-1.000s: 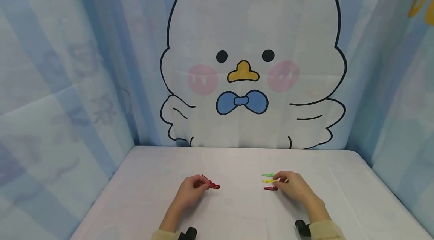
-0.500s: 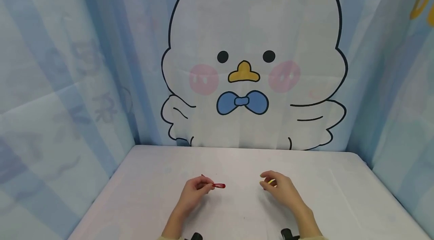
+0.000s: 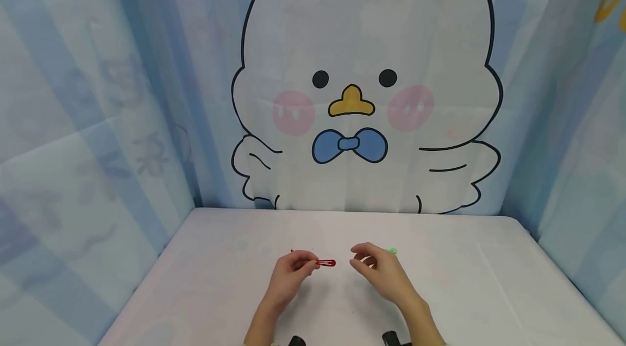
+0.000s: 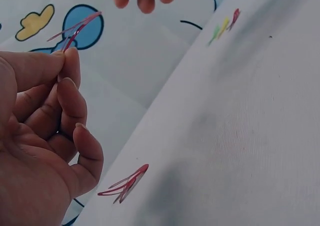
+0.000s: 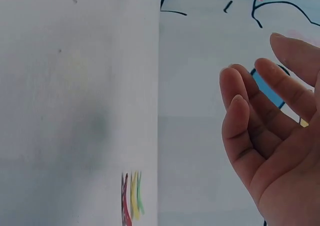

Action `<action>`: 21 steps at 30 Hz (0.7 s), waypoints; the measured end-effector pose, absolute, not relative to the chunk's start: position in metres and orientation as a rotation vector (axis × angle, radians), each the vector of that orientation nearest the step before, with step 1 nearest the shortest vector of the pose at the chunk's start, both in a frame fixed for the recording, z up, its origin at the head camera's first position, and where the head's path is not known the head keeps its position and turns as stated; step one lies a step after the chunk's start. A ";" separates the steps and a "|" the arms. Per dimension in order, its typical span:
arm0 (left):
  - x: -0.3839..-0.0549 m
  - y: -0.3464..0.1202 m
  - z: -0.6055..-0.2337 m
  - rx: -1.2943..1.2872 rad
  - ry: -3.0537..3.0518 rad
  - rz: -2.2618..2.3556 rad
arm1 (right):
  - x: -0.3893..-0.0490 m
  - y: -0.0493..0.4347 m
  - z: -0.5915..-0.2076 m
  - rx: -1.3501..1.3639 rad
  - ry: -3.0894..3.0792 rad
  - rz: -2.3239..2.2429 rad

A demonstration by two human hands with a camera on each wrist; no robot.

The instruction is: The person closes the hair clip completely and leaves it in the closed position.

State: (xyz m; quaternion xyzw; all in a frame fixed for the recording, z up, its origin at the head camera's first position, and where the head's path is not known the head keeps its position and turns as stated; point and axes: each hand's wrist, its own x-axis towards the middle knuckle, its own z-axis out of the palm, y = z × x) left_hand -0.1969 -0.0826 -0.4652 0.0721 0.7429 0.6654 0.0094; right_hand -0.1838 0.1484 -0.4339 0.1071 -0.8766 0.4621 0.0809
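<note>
My left hand (image 3: pixel 289 276) pinches a red snap hair clip (image 3: pixel 326 263) between thumb and forefinger, its rounded end pointing right. In the left wrist view the held hair clip (image 4: pixel 80 29) is raised above the table, its two arms spread apart. My right hand (image 3: pixel 386 275) hovers a short way to the right, fingers loosely bent, with nothing between them. Below the left hand, red hair clips (image 4: pixel 127 182) lie on the table, mostly hidden by that hand in the head view. Beside the right hand lie a green clip (image 5: pixel 140 196), a yellow clip (image 5: pixel 133 198) and a red clip (image 5: pixel 125 206) in a row.
A white table (image 3: pixel 225 237) spreads under both hands. Behind it hangs a light blue curtain (image 3: pixel 215 118) with a cartoon bird, and more curtain closes off both sides. Black wrist camera mounts (image 3: pixel 391 338) show at the bottom edge.
My left hand has lifted a red hair clip and moved slightly right with it. My right hand has left the row of clips and moved left toward the left hand.
</note>
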 end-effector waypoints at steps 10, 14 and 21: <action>-0.191 -0.074 -0.455 0.277 2.275 2.144 | -0.177 0.131 -0.427 0.452 -2.534 1.615; -0.189 -0.073 -0.454 0.300 2.257 2.161 | -0.174 0.127 -0.426 0.466 -2.499 1.709; -0.187 -0.070 -0.454 0.342 2.227 2.172 | -0.171 0.124 -0.426 0.479 -2.471 1.724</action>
